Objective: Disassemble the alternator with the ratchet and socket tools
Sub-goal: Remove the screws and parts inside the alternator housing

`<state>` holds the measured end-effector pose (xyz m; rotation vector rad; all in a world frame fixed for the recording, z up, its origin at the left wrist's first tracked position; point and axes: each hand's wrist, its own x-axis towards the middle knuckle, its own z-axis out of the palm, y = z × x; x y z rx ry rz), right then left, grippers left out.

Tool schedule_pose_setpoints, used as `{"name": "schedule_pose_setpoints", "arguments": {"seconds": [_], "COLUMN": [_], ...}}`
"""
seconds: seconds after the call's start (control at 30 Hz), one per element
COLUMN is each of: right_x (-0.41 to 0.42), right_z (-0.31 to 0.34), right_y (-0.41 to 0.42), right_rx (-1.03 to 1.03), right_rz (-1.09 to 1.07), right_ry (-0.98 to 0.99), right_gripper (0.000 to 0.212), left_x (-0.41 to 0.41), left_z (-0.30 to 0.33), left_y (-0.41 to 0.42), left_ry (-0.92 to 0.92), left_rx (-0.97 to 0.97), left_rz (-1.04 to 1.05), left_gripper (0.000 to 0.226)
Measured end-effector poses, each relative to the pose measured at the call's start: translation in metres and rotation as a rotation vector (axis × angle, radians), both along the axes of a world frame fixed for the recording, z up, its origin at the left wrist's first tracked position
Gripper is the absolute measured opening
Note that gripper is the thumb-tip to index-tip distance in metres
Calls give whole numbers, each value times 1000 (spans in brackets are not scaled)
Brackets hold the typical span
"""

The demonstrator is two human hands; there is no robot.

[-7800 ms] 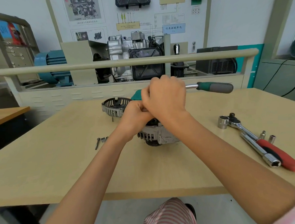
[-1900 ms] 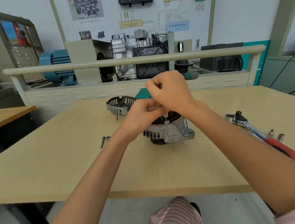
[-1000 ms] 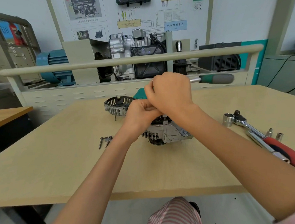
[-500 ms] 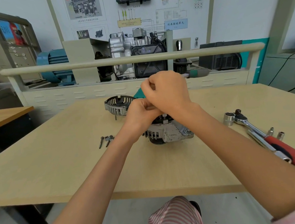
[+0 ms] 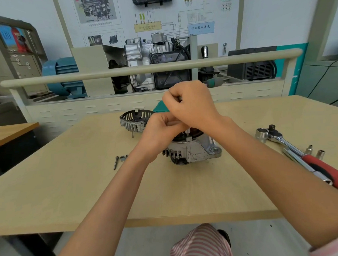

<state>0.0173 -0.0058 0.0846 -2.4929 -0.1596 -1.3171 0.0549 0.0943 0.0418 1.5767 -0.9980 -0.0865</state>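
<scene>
A: Where is the alternator [image 5: 192, 150]?

B: Centre of the table [image 5: 70, 190]. Right hand [image 5: 192, 105] curls around a green-handled ratchet [image 5: 213, 83] above it; left hand [image 5: 160, 130] curls at its 10 o'clock, contents hidden.

A: Spare tools?

B: A red-handled ratchet [image 5: 301, 157] at 3 o'clock.
</scene>
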Motion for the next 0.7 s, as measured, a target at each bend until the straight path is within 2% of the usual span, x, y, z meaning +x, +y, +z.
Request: {"name": "schedule_pose_setpoints", "arguments": {"seconds": [0.1, 0.2, 0.33, 0.43, 0.53, 0.6, 0.7], "right_x": [1, 4, 6, 4, 4, 4, 5], "right_z": [-3, -2, -2, -1, 1, 0, -2], "right_y": [5, 9, 10, 3, -2, -1, 4], "right_rx": [-173, -282, -248, -70, 34, -4, -207], "right_rz": [-264, -470, -394, -160, 3, -36, -350], "right_ry": [20, 63, 35, -3, -3, 2, 25], "right_gripper": [36, 34, 40, 45, 46, 46, 38], "left_x": [0, 3, 4, 5, 7, 6, 4], "left_z": [-2, -3, -2, 1, 1, 1, -1], "left_y": [-2, -5, 0, 4, 3, 0, -2], "left_ry": [-8, -23, -27, -36, -24, -22, -28], "left_rx": [-13, 12, 15, 57, 41, 11, 0], "left_rz": [63, 118, 68, -27, -33, 4, 53], "left_gripper": [46, 44, 34, 24, 19, 20, 40]}}
